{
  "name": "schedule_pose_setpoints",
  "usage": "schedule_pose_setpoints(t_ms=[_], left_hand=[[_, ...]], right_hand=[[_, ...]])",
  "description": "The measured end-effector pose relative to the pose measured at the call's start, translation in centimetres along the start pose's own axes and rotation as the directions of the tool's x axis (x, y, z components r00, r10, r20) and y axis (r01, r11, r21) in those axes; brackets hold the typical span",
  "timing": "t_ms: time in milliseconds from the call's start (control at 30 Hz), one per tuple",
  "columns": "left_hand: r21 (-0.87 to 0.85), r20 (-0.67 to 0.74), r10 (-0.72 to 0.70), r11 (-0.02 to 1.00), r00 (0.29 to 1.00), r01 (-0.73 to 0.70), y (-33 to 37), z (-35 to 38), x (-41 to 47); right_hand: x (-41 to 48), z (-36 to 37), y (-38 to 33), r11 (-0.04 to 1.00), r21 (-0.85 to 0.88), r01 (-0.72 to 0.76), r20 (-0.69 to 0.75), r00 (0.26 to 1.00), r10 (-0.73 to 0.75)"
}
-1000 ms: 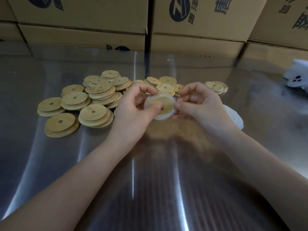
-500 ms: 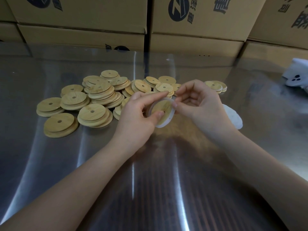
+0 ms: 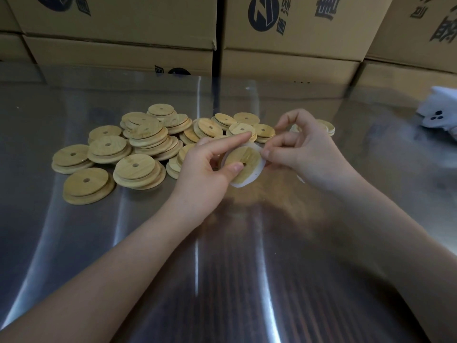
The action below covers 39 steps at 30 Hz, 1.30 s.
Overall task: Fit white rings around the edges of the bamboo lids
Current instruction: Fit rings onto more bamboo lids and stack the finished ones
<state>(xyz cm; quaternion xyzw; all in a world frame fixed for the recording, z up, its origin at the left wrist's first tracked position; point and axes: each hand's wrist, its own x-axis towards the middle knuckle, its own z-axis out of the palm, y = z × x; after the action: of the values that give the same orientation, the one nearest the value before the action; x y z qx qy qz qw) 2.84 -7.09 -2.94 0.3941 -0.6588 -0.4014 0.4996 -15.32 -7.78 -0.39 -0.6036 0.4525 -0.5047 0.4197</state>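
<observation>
I hold one round bamboo lid [image 3: 243, 160] tilted above the steel table, a white ring [image 3: 249, 181] running around its edge. My left hand [image 3: 206, 167] grips the lid, thumb on its face near the centre hole and forefinger stretched over the top. My right hand [image 3: 300, 151] pinches the ring at the lid's right edge with thumb and forefinger. Behind and to the left lies a pile of bare bamboo lids [image 3: 148, 142], each with a small centre hole. A few more lids [image 3: 327, 127] sit behind my right hand.
The shiny steel table [image 3: 235, 268] reaches to a wall of stacked cardboard boxes [image 3: 291, 35] at the back. A white object with dark dots [image 3: 439, 112] lies at the right edge. Something white [image 3: 300, 179] peeks from under my right hand.
The lid has tilted more on edge and turned in my fingers. My left forefinger now stretches over its top, and my right fingers have shifted along the ring's right side.
</observation>
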Motion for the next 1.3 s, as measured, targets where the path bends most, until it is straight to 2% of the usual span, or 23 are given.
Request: schedule_pose_setpoints(t_ms=[300, 633, 700, 800, 967, 1100, 1300], left_hand=[[-0.100, 0.028, -0.031, 0.994, 0.999, 0.034, 0.1, 0.5, -0.1], [-0.174, -0.045, -0.081, 0.982, 0.996, 0.073, -0.6, -0.2, 0.2], [-0.171, -0.056, -0.083, 0.983, 0.995, 0.072, -0.9, -0.3, 0.4], [-0.112, -0.066, -0.051, 0.993, 0.997, 0.044, -1.3, -0.2, 0.4], [-0.002, -0.052, 0.032, 0.999, 0.998, -0.032, -1.5, 0.3, 0.3], [0.037, -0.037, 0.046, 0.998, 0.998, -0.045, -1.3, 0.2, 0.5], [-0.049, -0.016, 0.003, 0.999, 1.000, -0.003, -0.9, -0.3, 0.7]], right_hand=[[0.3, -1.2, -0.4, 0.997, -0.083, -0.011, 0.112, 0.994, 0.020], [0.0, 0.5, 0.4, 1.000, 0.002, -0.006, 0.005, 1.000, 0.006], [-0.1, 1.1, 0.8, 0.999, -0.026, 0.025, -0.061, 0.998, -0.026], [-0.4, 2.1, 1.3, 0.981, -0.157, 0.114, -0.144, 0.980, -0.137], [-0.7, 2.6, 1.6, 0.936, -0.276, 0.219, -0.163, 0.949, -0.270], [-0.6, 2.3, 1.3, 0.945, -0.261, 0.196, -0.168, 0.955, -0.244], [-0.1, 1.3, 0.8, 0.988, -0.105, 0.110, -0.112, 0.986, -0.121]])
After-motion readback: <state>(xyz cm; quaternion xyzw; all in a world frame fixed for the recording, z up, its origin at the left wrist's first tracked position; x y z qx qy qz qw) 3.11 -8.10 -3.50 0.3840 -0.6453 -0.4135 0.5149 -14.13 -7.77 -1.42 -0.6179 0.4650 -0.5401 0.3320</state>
